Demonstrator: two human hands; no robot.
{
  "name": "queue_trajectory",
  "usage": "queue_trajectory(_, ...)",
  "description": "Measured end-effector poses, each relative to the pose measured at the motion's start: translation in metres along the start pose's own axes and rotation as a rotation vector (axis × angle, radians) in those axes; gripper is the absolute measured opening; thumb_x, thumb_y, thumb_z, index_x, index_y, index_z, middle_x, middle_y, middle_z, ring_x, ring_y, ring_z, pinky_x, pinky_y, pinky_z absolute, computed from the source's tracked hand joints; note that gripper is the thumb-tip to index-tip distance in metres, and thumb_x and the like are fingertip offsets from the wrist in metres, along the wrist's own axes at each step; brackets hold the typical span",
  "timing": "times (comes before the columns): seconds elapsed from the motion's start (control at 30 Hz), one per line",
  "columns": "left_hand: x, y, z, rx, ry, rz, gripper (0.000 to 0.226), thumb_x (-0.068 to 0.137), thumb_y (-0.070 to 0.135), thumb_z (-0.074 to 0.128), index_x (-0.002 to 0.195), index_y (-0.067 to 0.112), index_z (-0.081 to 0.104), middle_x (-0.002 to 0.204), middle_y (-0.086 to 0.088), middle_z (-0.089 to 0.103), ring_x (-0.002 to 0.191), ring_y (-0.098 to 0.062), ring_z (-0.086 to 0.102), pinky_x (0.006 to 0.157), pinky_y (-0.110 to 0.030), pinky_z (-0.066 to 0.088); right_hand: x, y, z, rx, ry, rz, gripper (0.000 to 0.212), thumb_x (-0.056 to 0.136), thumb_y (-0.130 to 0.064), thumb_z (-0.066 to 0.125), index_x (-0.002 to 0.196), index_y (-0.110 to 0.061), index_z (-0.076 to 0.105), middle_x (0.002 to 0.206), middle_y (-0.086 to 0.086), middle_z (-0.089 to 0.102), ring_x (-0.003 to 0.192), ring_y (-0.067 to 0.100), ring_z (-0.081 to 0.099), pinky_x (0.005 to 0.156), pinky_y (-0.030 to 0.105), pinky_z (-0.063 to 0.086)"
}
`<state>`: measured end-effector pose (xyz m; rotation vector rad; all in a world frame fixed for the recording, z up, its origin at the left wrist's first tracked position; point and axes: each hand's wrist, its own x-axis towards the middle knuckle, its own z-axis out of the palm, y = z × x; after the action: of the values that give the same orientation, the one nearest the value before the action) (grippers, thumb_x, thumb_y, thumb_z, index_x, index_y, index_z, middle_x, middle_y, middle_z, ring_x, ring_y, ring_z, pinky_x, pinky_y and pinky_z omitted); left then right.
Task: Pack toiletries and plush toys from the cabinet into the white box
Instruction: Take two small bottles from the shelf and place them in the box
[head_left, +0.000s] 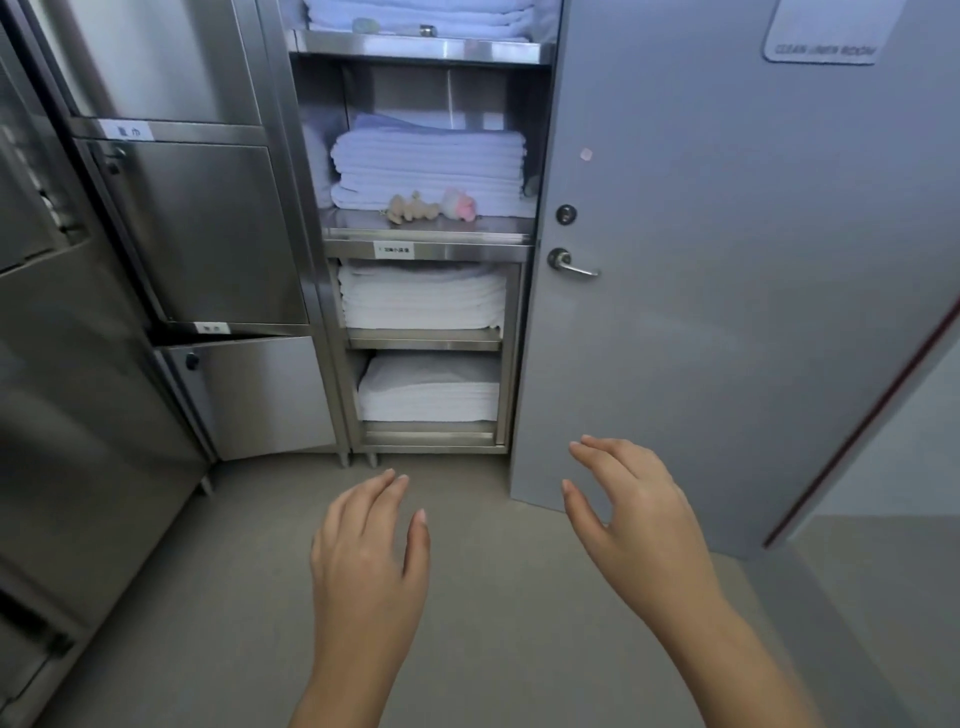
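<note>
Steel shelf (483, 228), perhaps fuzzy plush toys (414, 209)

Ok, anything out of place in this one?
Plush toys lie on a shelf in front of folded towels, odd among linen. The lower steel door on the left hangs ajar, its top edge slanted.

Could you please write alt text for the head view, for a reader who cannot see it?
A left hand and right hand, both empty and open, hover before a steel cabinet of folded towels; small plush toys sit on one shelf.
</note>
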<state>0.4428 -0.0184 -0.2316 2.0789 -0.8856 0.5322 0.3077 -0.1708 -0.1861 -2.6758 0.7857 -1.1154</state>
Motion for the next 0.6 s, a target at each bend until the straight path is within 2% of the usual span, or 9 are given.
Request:
queue_trajectory(0.17,0.038,-0.030,0.030,-0.003,0.009,-0.050,0.043,0.084,0.035,0.040,0.108,0.009,0.063,0.110,-0.005,0.064,0.106,-0.016,0.045,0.090,-0.039,0.040,0.042,0.005,0.047,0.043,-0.017,-0.018,0.039,0.082,-0.036,0.042,0.104,-0.013,0.066,0.101,0.000,0.067,0.098,0.010,0.050,0.082,0.023,0.041)
queue_trajectory(0.27,0.068,-0.040,0.058,0.003,0.003,-0.046,0.043,0.084,0.036,0.040,0.109,0.010,0.063,0.110,-0.003,0.064,0.107,-0.015,0.045,0.091,-0.037,0.037,0.075,0.020,0.079,0.055,-0.010,-0.002,0.032,0.081,-0.029,0.052,0.103,-0.011,0.066,0.101,0.001,0.067,0.098,0.009,0.048,0.081,0.023,0.040)
queue_trajectory(0.4,0.120,-0.054,0.107,0.012,-0.015,-0.027,0.043,0.084,0.037,0.040,0.110,0.012,0.063,0.112,0.000,0.063,0.108,-0.015,0.046,0.093,-0.037,0.038,0.130,0.049,0.125,0.098,0.013,0.001,0.030,0.079,-0.022,0.056,0.103,-0.009,0.066,0.102,0.004,0.067,0.098,0.011,0.049,0.082,0.025,0.040)
queue_trajectory(0.53,0.190,-0.069,0.151,0.021,-0.028,-0.032,0.042,0.084,0.036,0.041,0.108,0.011,0.064,0.110,-0.003,0.064,0.105,-0.014,0.046,0.093,-0.025,0.032,0.192,0.081,0.158,0.148,-0.009,0.029,0.031,0.079,-0.022,0.055,0.105,-0.009,0.066,0.105,0.005,0.067,0.100,0.021,0.058,0.082,0.031,0.044)
queue_trajectory(0.6,0.223,-0.077,0.170,0.053,-0.025,-0.034,0.042,0.083,0.037,0.041,0.108,0.010,0.063,0.110,-0.003,0.064,0.105,-0.014,0.046,0.092,-0.025,0.031,0.221,0.097,0.174,0.154,-0.019,0.023,0.032,0.079,-0.022,0.055,0.106,-0.009,0.065,0.106,0.005,0.067,0.100,0.023,0.059,0.082,0.032,0.045)
